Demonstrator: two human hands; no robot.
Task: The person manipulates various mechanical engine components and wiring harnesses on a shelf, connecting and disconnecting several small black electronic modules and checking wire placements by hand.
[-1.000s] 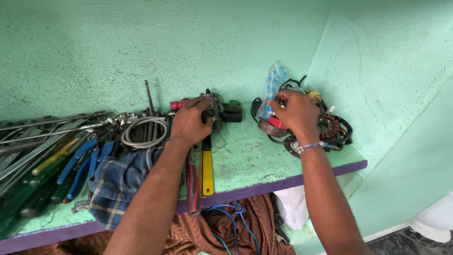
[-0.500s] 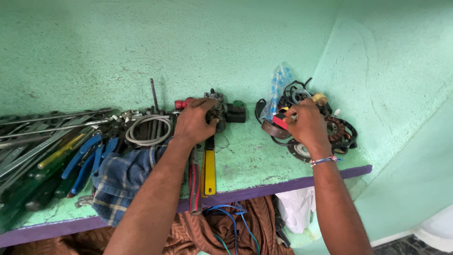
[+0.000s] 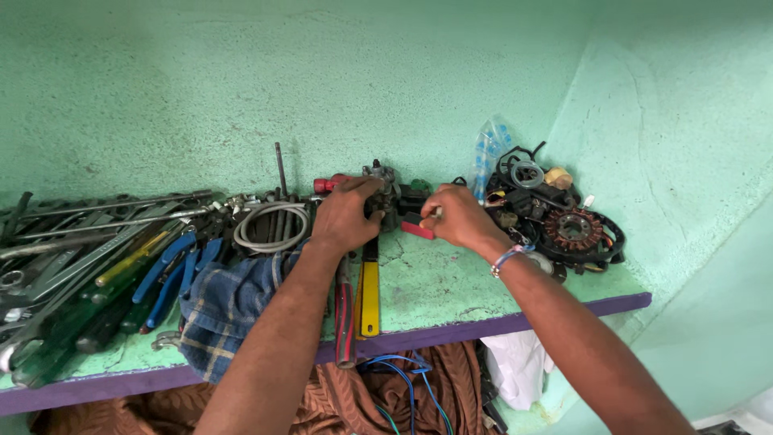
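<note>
Our right hand [image 3: 455,216] has come over from the tangled wire parts [image 3: 555,213], pinching a small red tool [image 3: 417,229] against the grey metal carburettor [image 3: 383,192] our left hand [image 3: 348,213] steadies, clasped, on the green shelf [image 3: 435,282].

The carburetor [image 3: 385,192] looks like dull cast metal, though the view is too small to be sure. The shelf [image 3: 451,282] is matt painted plaster, cracked and rough. The checked rag [image 3: 221,306] is soft woven cloth. The pliers [image 3: 173,270] wear glossy blue plastic sleeves; the stator [image 3: 573,228] shows coppery wire windings.
</note>
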